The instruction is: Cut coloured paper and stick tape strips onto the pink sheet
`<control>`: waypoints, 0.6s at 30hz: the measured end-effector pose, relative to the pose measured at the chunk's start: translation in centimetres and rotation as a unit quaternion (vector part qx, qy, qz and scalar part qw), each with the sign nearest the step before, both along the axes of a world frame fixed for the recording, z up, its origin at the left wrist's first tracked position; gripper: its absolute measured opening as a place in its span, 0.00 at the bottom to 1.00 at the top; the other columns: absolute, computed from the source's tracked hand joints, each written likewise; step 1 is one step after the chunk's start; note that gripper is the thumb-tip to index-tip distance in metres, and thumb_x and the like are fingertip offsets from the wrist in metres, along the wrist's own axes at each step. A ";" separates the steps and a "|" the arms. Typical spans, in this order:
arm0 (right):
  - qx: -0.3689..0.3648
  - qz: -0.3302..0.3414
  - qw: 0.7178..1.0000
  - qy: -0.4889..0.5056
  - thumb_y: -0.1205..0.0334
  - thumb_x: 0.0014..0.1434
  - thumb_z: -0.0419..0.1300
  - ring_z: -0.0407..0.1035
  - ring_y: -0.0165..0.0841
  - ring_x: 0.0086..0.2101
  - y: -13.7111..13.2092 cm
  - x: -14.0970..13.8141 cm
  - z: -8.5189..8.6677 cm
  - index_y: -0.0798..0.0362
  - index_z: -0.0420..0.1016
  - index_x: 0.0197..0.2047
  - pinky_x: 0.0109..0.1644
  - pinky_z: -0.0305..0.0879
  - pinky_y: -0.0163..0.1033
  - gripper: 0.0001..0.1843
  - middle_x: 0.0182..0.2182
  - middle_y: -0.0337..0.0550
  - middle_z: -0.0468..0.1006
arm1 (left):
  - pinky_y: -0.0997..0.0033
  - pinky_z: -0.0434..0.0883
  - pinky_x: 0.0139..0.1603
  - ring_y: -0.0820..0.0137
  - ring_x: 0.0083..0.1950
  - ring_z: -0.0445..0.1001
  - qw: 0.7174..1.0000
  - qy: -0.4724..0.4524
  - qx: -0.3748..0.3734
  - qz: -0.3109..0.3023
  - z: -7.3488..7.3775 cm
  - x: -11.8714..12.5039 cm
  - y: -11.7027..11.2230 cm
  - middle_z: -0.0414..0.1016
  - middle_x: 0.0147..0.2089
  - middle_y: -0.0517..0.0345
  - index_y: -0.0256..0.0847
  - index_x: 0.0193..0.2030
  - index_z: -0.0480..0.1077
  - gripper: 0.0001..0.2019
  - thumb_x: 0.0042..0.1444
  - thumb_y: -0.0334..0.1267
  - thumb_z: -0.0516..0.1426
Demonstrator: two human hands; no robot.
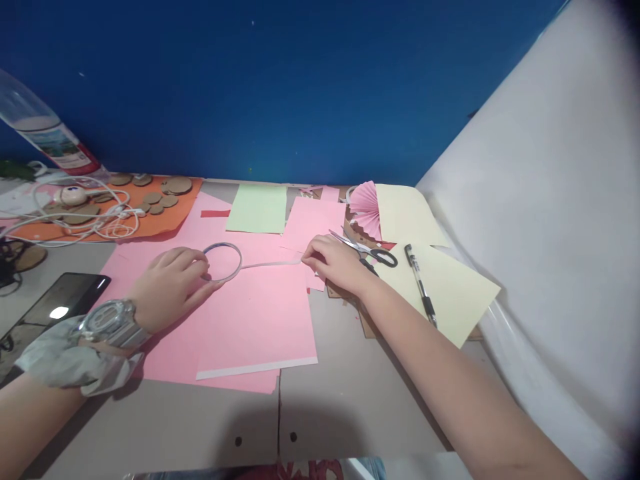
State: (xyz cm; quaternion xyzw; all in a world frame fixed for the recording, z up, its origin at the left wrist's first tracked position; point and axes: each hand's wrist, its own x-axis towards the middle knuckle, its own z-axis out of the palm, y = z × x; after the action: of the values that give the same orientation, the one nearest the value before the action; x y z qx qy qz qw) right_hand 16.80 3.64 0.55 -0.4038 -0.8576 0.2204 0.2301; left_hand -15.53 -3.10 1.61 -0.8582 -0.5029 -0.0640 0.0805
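Note:
My left hand lies at the left on pink paper, its thumb and fingers closed on the edge of a thin roll of tape. A narrow pale strip of tape runs from the roll to the right, above a pink sheet. The strip's far end is pinched between the thumb and fingers of my right hand. Along the near edge of that pink sheet runs a whitish band. Scissors with black handles lie just beyond my right hand, which partly hides them.
A black pen rests on cream paper at the right. Behind stand a pink paper fan and a green sheet. To the left are a phone, white earphones, cardboard discs and a bottle.

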 end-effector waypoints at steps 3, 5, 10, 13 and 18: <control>-0.003 0.000 1.000 -0.001 0.71 0.57 0.57 0.64 0.34 0.38 0.0 0.0 0.1 0.52 0.70 0.30 0.40 0.55 0.37 0.06 0.33 0.39 0.74 | 0.51 0.66 0.51 0.54 0.48 0.70 1.000 -0.002 0.001 0.003 0.0 -0.1 -0.1 0.72 0.45 0.44 0.39 0.35 0.71 0.16 0.58 0.50 0.51; -0.005 0.001 1.000 -0.001 0.71 0.56 0.57 0.64 0.34 0.38 0.0 0.0 0.2 0.52 0.70 0.30 0.40 0.55 0.37 0.06 0.33 0.39 0.74 | 0.51 0.66 0.51 0.54 0.48 0.69 1.000 0.003 0.003 0.006 0.0 -0.1 -0.1 0.72 0.45 0.44 0.39 0.35 0.70 0.16 0.59 0.50 0.50; -0.006 0.001 1.000 0.000 0.71 0.56 0.57 0.64 0.34 0.38 0.0 0.0 0.2 0.52 0.70 0.30 0.40 0.55 0.37 0.06 0.33 0.39 0.74 | 0.52 0.66 0.51 0.54 0.48 0.69 1.000 0.007 0.000 0.012 0.1 -0.1 -0.2 0.72 0.45 0.45 0.39 0.34 0.70 0.16 0.59 0.50 0.50; -0.005 -0.001 1.000 0.000 0.71 0.56 0.57 0.64 0.34 0.38 0.0 -0.1 0.1 0.52 0.70 0.30 0.40 0.55 0.38 0.06 0.33 0.39 0.74 | 0.52 0.65 0.51 0.54 0.48 0.70 1.000 -0.003 0.000 0.013 0.1 0.0 -0.2 0.72 0.44 0.44 0.39 0.34 0.71 0.16 0.58 0.49 0.51; -0.004 -0.002 1.000 0.000 0.71 0.56 0.57 0.64 0.35 0.38 0.0 -0.1 0.0 0.52 0.70 0.30 0.40 0.56 0.38 0.06 0.33 0.39 0.74 | 0.54 0.66 0.49 0.55 0.48 0.69 1.000 0.000 0.009 0.021 -0.2 0.2 0.0 0.72 0.44 0.45 0.38 0.33 0.71 0.16 0.58 0.49 0.51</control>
State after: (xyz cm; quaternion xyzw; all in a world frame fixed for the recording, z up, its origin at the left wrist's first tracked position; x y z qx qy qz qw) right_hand 16.73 3.67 0.58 -0.4068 -0.8558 0.2234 0.2285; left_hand -15.33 -3.13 1.44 -0.8467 -0.5203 -0.0671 0.0892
